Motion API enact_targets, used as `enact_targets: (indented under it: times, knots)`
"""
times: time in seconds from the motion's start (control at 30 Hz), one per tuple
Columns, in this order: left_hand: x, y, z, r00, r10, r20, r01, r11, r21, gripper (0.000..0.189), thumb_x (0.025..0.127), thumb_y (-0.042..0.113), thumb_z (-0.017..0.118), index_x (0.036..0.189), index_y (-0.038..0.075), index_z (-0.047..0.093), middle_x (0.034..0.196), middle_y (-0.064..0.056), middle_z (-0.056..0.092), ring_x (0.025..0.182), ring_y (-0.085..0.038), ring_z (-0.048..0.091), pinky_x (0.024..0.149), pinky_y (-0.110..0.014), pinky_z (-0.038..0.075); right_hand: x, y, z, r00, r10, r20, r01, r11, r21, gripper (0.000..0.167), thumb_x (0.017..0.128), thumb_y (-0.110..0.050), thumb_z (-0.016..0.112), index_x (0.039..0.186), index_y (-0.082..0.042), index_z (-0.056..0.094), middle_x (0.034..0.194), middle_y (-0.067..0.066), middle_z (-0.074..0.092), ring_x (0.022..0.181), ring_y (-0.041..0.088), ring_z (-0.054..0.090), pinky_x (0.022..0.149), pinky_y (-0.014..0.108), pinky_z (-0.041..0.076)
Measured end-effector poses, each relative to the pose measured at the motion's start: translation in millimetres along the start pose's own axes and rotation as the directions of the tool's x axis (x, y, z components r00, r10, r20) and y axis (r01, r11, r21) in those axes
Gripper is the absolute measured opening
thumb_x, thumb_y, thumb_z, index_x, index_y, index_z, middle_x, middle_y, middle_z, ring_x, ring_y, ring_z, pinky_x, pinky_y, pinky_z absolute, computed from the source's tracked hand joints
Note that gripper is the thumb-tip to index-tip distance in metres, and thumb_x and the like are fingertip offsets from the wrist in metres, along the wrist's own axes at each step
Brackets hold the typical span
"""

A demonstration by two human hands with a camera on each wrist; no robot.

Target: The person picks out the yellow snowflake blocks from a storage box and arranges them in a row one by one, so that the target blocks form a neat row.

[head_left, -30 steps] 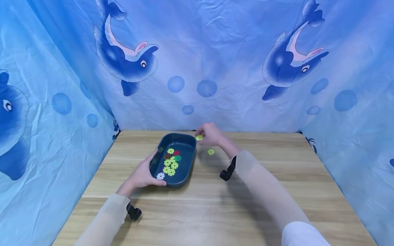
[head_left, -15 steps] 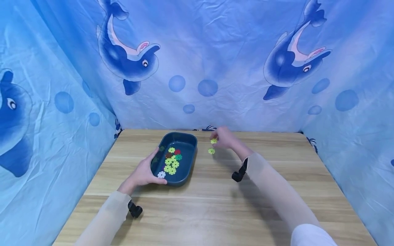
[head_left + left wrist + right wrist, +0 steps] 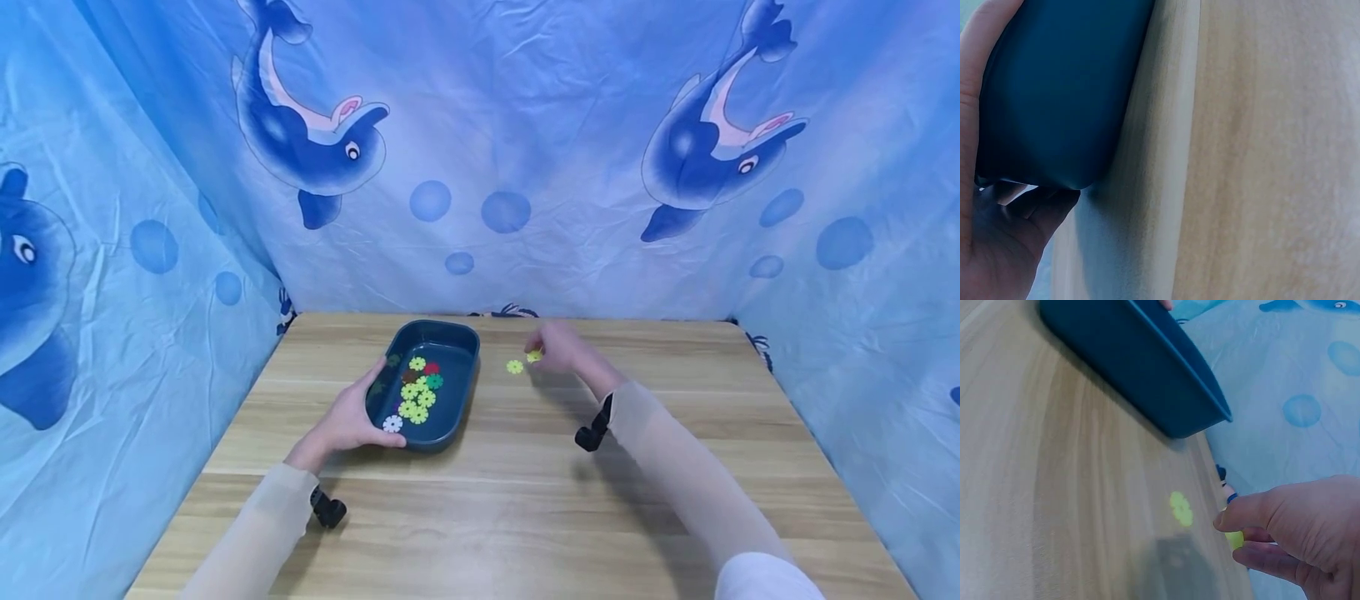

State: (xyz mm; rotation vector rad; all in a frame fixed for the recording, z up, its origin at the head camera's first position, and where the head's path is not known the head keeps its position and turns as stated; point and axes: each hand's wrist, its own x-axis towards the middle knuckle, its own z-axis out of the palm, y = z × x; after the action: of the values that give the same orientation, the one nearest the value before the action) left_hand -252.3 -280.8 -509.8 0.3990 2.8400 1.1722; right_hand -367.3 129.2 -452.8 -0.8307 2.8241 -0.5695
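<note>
My left hand (image 3: 351, 418) holds the left side of a dark blue plastic tub (image 3: 459, 417), its thumb over the near end. In the left wrist view, the tub's outer wall (image 3: 1066, 94) lies against the thumb and fingers. Inside are yellow-green notched snowflake discs (image 3: 408, 392), a white one (image 3: 392, 423), a red one (image 3: 431, 368) and a green one (image 3: 434, 381). To the tub's right, my right hand (image 3: 558, 346) pinches a yellow-green snowflake disc (image 3: 1234, 539), partly hidden by thumb and fingers. Another yellow-green disc (image 3: 514, 367) lies on the table just left of that hand.
The wooden table (image 3: 480, 517) ends at a blue curtain (image 3: 480, 150) printed with dolphins, which also hangs along both sides. Black camera mounts (image 3: 594, 427) are strapped to both wrists.
My right hand has moved from beside the tub's far right rim to the right and slightly nearer, with the disc between its fingers. The left hand and tub have stayed in place.
</note>
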Motion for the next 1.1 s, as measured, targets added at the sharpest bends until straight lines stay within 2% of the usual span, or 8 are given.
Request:
enact_targets:
  times: [0.37, 0.57, 0.67, 0.8, 1.1]
  knots:
    - [3.5, 0.1, 0.4, 1.000, 0.015, -0.001, -0.015, 1.000, -0.012, 0.147, 0.062, 0.044, 0.104, 0.172, 0.011, 0.012, 0.173, -0.025, 0.029, 0.155, -0.048, 0.038, 0.123, -0.068, 0.036, 4.1, 13.2, 18.7, 0.999, -0.036, -0.018, 0.035, 0.999, -0.035, 0.026, 0.086, -0.006, 0.081, 0.112, -0.002, 0.081, 0.106, 0.014, 0.082, 0.098, 0.028, 0.075, 0.091, 0.042, 0.063]
    - [2.6, 2.5, 1.0, 1.000, 0.009, 0.009, -0.009, 1.000, -0.022, 0.145, 0.063, 0.043, 0.103, 0.172, 0.011, 0.012, 0.173, -0.025, 0.028, 0.155, -0.048, 0.036, 0.123, -0.069, 0.035, 5.8, 18.8, 28.4, 0.999, -0.025, -0.025, 0.024, 0.998, -0.062, 0.028, 0.084, -0.005, 0.079, 0.112, -0.005, 0.082, 0.102, 0.009, 0.082, 0.082, 0.018, 0.067, 0.078, 0.036, 0.060]
    - [1.5, 3.2, 0.8, 1.000, 0.004, 0.006, -0.004, 1.000, -0.026, 0.145, 0.064, 0.042, 0.103, 0.172, 0.011, 0.013, 0.173, -0.025, 0.028, 0.155, -0.048, 0.036, 0.123, -0.069, 0.035, 6.2, 20.0, 33.3, 0.999, -0.031, -0.019, 0.029, 0.996, -0.088, 0.028, 0.087, -0.006, 0.077, 0.114, -0.005, 0.082, 0.106, 0.010, 0.082, 0.079, 0.016, 0.064, 0.080, 0.037, 0.060]
    - [0.6, 3.3, 0.3, 1.000, 0.004, 0.000, -0.004, 1.000, -0.022, 0.144, 0.064, 0.041, 0.103, 0.172, 0.012, 0.013, 0.173, -0.025, 0.028, 0.155, -0.049, 0.036, 0.123, -0.070, 0.034, 6.8, 20.0, 38.2, 0.999, -0.041, -0.030, 0.037, 0.992, -0.123, 0.027, 0.090, -0.008, 0.077, 0.116, -0.004, 0.081, 0.110, 0.011, 0.082, 0.084, 0.016, 0.066, 0.087, 0.041, 0.061]
    - [-1.7, 1.9, 1.3, 1.000, -0.003, 0.002, 0.003, 1.000, -0.018, 0.144, 0.065, 0.042, 0.103, 0.172, 0.012, 0.012, 0.173, -0.025, 0.028, 0.155, -0.049, 0.036, 0.123, -0.070, 0.034, 8.9, 20.6, 44.0, 0.998, -0.035, -0.053, 0.027, 0.990, -0.137, 0.026, 0.091, -0.012, 0.080, 0.115, -0.005, 0.082, 0.105, 0.009, 0.083, 0.075, 0.014, 0.060, 0.077, 0.036, 0.056]
